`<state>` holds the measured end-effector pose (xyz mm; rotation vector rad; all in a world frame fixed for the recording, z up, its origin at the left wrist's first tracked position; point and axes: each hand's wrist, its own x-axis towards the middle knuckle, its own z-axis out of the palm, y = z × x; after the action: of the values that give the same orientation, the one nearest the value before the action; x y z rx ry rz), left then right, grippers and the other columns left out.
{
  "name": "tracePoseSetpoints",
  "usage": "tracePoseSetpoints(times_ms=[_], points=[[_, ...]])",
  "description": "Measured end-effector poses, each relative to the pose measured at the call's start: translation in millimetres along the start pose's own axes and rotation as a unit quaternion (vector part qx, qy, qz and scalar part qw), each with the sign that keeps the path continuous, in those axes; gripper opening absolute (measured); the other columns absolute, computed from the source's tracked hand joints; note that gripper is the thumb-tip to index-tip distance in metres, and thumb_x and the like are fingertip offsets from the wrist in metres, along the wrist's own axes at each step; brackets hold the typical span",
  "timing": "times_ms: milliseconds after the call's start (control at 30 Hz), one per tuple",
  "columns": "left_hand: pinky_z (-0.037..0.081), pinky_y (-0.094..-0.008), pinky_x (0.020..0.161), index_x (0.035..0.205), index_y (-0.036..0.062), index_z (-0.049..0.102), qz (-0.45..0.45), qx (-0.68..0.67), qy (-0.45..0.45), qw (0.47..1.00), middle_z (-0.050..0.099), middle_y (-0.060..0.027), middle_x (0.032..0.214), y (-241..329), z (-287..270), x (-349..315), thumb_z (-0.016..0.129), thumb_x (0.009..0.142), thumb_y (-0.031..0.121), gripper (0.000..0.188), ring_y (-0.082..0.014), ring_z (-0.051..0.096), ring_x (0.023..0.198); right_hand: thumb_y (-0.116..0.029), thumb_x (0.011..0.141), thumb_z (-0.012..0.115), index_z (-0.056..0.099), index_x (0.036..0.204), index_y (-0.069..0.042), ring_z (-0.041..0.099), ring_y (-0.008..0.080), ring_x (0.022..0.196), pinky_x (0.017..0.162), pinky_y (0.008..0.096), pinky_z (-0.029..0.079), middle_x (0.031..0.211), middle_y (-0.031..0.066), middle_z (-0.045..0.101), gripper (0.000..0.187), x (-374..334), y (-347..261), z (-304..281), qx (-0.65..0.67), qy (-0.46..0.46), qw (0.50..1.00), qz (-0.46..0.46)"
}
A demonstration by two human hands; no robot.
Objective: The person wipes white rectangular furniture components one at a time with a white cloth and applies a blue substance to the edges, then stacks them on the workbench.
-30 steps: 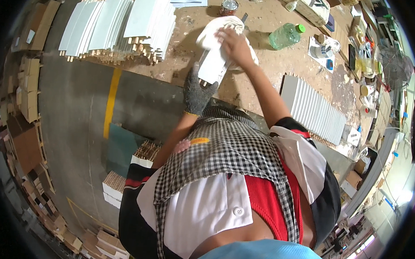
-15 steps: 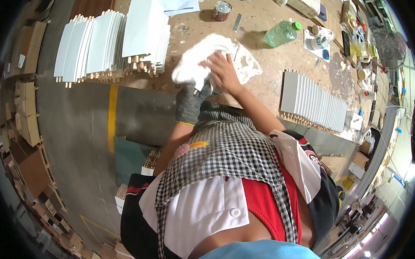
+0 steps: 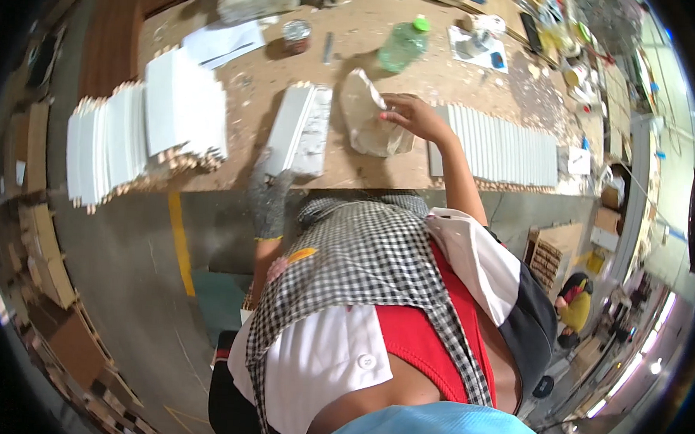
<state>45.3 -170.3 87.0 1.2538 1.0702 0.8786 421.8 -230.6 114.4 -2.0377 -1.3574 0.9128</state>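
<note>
My left hand (image 3: pixel 269 189), in a grey knitted glove, is closed round the near end of a white painted slat (image 3: pixel 290 121). The slat lies tilted beside a white, paint-smeared block (image 3: pixel 315 130) on the bench. To the right, an off-white cloth (image 3: pixel 359 120) is bunched up, part of it standing up from the bench. My bare right hand (image 3: pixel 414 117) is at the cloth's right edge, its thumb and fingers pinching it; the fingertips are partly hidden by the folds.
Stacks of white slats with wooden pegged ends (image 3: pixel 186 105) stand at the left. Another row of slats (image 3: pixel 498 146) is at the right. A tin can (image 3: pixel 296 36), a metal strip (image 3: pixel 328 48), a green-capped bottle (image 3: pixel 404 45) and paper (image 3: pixel 223 42) lie farther back on the bench (image 3: pixel 252 81).
The cloth has moved right, off the slat and block, with my right hand. My left hand has shifted slightly left and down. The view has turned a little.
</note>
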Motion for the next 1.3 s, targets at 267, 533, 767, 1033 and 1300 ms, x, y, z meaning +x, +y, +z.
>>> tracePoseSetpoints(times_ms=[267, 533, 767, 1033, 1300], points=[[0.044, -0.0412, 0.102, 0.133, -0.003, 0.05, 0.036, 0.336, 0.022, 0.941, 0.057, -0.0184, 0.126, 14, 26, -2, 0.08, 0.078, 0.015, 0.064, -0.0297, 0.053, 0.119, -0.029, 0.089, 0.07, 0.071, 0.115, -0.007, 0.071, 0.0222, 0.09, 0.078, 0.0362, 0.054, 0.099, 0.0099, 0.075, 0.034, 30, 236, -162, -0.075, 0.226, 0.953, 0.187], [0.047, -0.0396, 0.098, 0.135, -0.0024, 0.048, 0.011, 0.302, 0.044, 0.952, 0.054, -0.0178, 0.13, 34, 34, -5, 0.081, 0.079, 0.018, 0.069, -0.0279, 0.054, 0.118, -0.029, 0.086, 0.068, 0.066, 0.127, -0.014, 0.065, 0.0323, 0.106, 0.093, 0.043, 0.049, 0.114, 0.0157, 0.069, 0.044, 84, 342, -191, -0.207, 0.328, 0.899, 0.201], [0.046, -0.0422, 0.101, 0.138, 0.0023, 0.048, 0.063, 0.472, 0.044, 0.878, 0.056, -0.0224, 0.129, 30, 26, 4, 0.083, 0.075, 0.018, 0.074, -0.0365, 0.055, 0.119, -0.005, 0.085, 0.069, 0.062, 0.129, -0.004, 0.066, 0.0194, 0.106, 0.09, 0.0347, 0.053, 0.118, 0.0061, 0.069, 0.044, 16, 205, -189, 0.131, -0.084, 0.981, 0.115], [0.046, -0.0452, 0.1, 0.143, 0.0047, 0.044, 0.155, 0.468, 0.021, 0.87, 0.055, -0.0222, 0.13, 6, 7, 13, 0.078, 0.08, 0.021, 0.073, -0.0392, 0.054, 0.118, -0.008, 0.091, 0.064, 0.06, 0.129, -0.006, 0.063, 0.0275, 0.113, 0.097, 0.0373, 0.053, 0.128, 0.0107, 0.062, 0.038, 74, -42, 21, 0.125, -0.054, 0.962, -0.235], [0.043, -0.0439, 0.104, 0.143, 0.0059, 0.044, 0.172, 0.435, 0.032, 0.883, 0.053, -0.0205, 0.133, -4, -3, 10, 0.078, 0.08, 0.016, 0.072, -0.0365, 0.052, 0.123, 0.005, 0.083, 0.057, 0.066, 0.119, -0.008, 0.063, 0.0359, 0.106, 0.09, 0.0424, 0.053, 0.119, 0.0139, 0.065, 0.04, 118, -78, 72, -0.031, 0.02, 0.932, -0.36]])
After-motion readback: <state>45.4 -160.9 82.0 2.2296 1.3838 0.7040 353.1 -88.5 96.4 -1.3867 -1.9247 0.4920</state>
